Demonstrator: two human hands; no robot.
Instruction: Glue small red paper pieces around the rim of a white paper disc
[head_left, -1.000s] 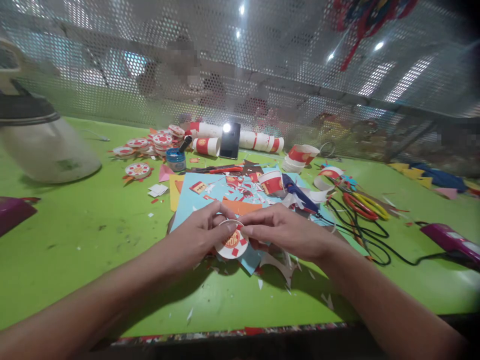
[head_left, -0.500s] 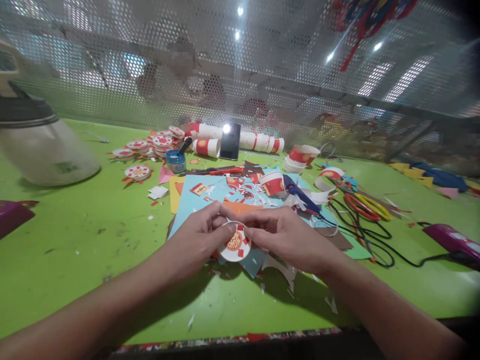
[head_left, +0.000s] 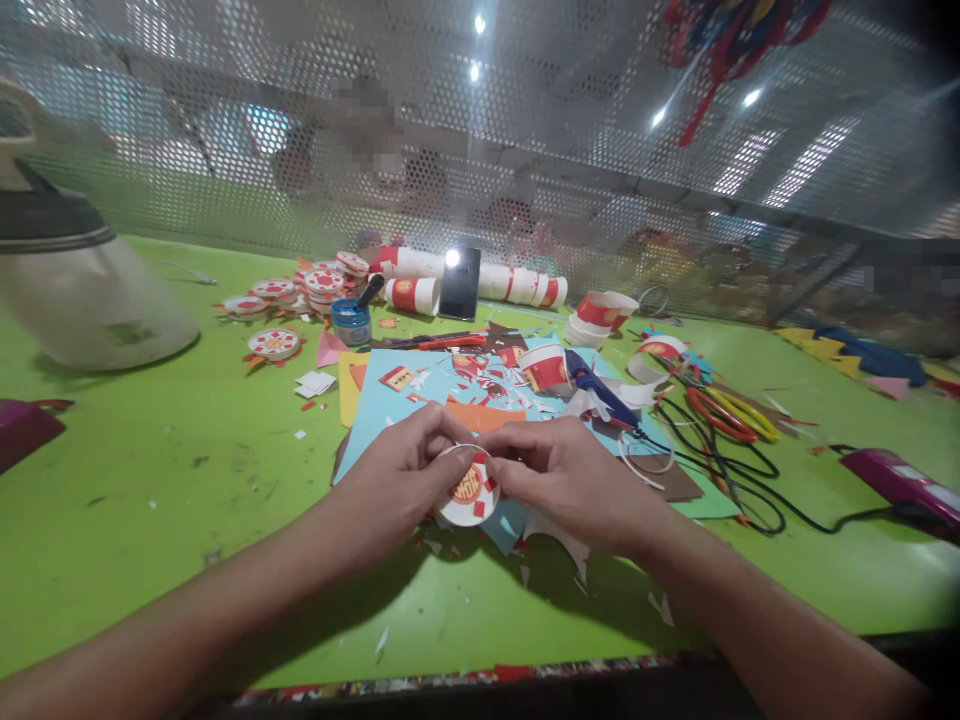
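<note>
A round white paper disc (head_left: pixel 468 488) with a red and gold print in its middle and red squares near its rim is held over the front of the light blue paper (head_left: pixel 373 405). My left hand (head_left: pixel 405 460) pinches its left side, thumb on the face. On the right side my right hand (head_left: pixel 559 470) grips the rim between thumb and fingers. Fingertips of both hands nearly meet behind the disc. Red and white paper scraps (head_left: pixel 491 385) lie beyond the hands, beside a cut paper cup (head_left: pixel 545 369) and a blue glue gun (head_left: pixel 604 392).
Finished-looking discs (head_left: pixel 324 283) are piled at the back left by a blue jar (head_left: pixel 352 322). A phone (head_left: pixel 460 284) leans against cup rolls. Scissors (head_left: pixel 724 415) and black cable lie right; a large bottle (head_left: pixel 90 290) stands left.
The disc has turned slightly between my fingers, its red squares shifting a little. Both hands keep nearly the same place and hold.
</note>
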